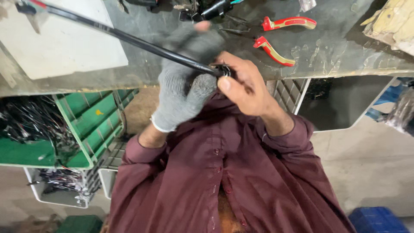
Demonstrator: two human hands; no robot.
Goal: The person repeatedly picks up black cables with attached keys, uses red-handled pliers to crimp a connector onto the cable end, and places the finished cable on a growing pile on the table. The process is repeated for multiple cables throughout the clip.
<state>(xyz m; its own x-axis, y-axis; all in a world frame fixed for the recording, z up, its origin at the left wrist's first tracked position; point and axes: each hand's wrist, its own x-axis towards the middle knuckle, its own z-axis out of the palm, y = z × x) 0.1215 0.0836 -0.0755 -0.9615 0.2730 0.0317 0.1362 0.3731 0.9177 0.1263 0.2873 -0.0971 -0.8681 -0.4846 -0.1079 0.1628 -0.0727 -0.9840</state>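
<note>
So there's a long black rod (129, 39) running diagonally from the top left corner down to the middle of the view, right above the edge of a grimy grey workbench (336, 47). Its lower end has a small dark ring-shaped fitting (224, 70) on it, and that's where both hands meet. The left hand (185, 82), in a grey knit glove, is wrapped around the rod just behind that end, fingers curled shut on it, one bare fingertip poking out at the top. The right hand (243, 86) is bare and pinches the fitting between thumb and fingers, closed tight on it, touching the gloved hand.

Person's wearing a maroon button-up shirt (224, 181), sleeves pushed up a bit.

Further out on the bench: a pair of pliers with red and cream handles (280, 39) lying spread open, well apart from the hands, some dark tool bits near the top middle (too blurry to tell what), and a white flat board (60, 43) on the left under the rod. Below the bench on the left sits a green plastic crate (88, 125) with a tangle of black wires (30, 125) just beside it, a blue crate (377, 220) down at bottom right
</note>
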